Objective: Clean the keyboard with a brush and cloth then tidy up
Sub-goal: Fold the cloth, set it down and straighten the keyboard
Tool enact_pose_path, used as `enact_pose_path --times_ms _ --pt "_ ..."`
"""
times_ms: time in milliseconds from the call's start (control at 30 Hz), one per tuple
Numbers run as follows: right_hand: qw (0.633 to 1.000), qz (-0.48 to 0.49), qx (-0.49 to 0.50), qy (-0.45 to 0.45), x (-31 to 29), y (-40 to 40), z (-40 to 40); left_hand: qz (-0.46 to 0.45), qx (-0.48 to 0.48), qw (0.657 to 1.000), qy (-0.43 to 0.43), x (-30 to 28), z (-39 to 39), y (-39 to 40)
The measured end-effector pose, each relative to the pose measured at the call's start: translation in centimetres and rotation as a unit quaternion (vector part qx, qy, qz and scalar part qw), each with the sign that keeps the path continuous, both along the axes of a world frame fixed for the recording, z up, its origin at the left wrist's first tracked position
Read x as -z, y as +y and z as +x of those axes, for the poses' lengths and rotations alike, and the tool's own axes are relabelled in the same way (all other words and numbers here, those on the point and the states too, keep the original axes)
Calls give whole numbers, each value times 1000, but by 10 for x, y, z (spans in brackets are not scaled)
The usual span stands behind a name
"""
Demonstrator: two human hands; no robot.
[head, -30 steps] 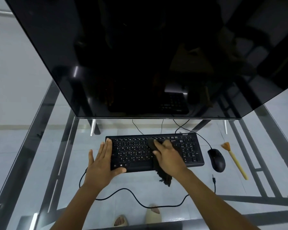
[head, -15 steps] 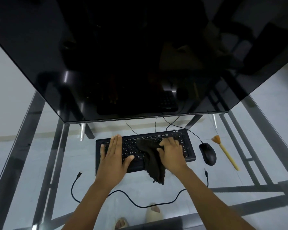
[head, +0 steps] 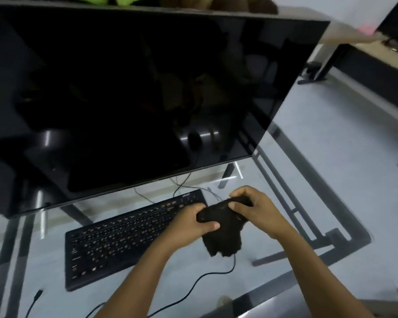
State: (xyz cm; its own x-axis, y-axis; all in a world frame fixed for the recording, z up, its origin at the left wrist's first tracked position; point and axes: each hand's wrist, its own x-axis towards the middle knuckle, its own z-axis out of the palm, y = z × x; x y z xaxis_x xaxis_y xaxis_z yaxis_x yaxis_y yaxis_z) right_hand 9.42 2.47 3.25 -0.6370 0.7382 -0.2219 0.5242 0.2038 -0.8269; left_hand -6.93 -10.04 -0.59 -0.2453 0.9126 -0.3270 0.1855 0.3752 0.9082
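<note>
Dark brown cloth (head: 221,228) is bunched between my two hands, held up just off the right end of the keyboard (head: 124,235). My left hand (head: 189,222) grips its left side, fingers curled round behind the fabric and the thumb pressed across the front; my right hand (head: 255,207) pinches the upper right part, fingers bent over the top and the thumb tip set on the face of the cloth. Most of the fabric is crumpled between the two grips, and a loose, ragged-edged flap hangs down below them. It looks soft, matt and thick, almost black in this light. Beneath it the black keyboard lies flat and slanted on the glass desk (head: 274,182), its pale key legends smeared by motion blur. A black cable (head: 193,285) curls over the glass near my forearms, and the dark monitor (head: 136,95) stands behind the keyboard.
</note>
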Motion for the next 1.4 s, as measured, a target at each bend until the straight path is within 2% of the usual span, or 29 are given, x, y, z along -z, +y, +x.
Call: enact_pose_path --times_ms 167,300,500,633,733,800,867,967,1167,1267,1400 --pt "997 23 60 -36 5 66 75 -18 -27 999 -11 7 89 73" --pt "993 28 74 -85 16 121 120 -43 -17 998 36 16 141 129" --pt "984 52 31 -165 52 185 136 -78 -29 990 114 40 168 188" --pt "981 86 34 -172 70 207 122 -73 -57 976 195 52 165 215" --pt "978 97 56 -177 83 214 116 -32 -51 946 318 64 161 221" --pt "963 177 47 -196 93 209 119 -19 9 907 421 72 160 218" --pt "943 273 15 -190 102 199 126 -29 89 885 457 78 162 216" --pt "929 316 -44 -189 121 181 134 -67 176 861 472 89 167 213" --pt "909 329 -64 -247 142 166 136 -97 207 839 493 99 164 211" --pt "911 322 -59 -250 142 167 135 -88 223 844 479 92 160 211" --pt "918 325 -42 -225 131 159 114 -55 168 880 441 87 146 187"
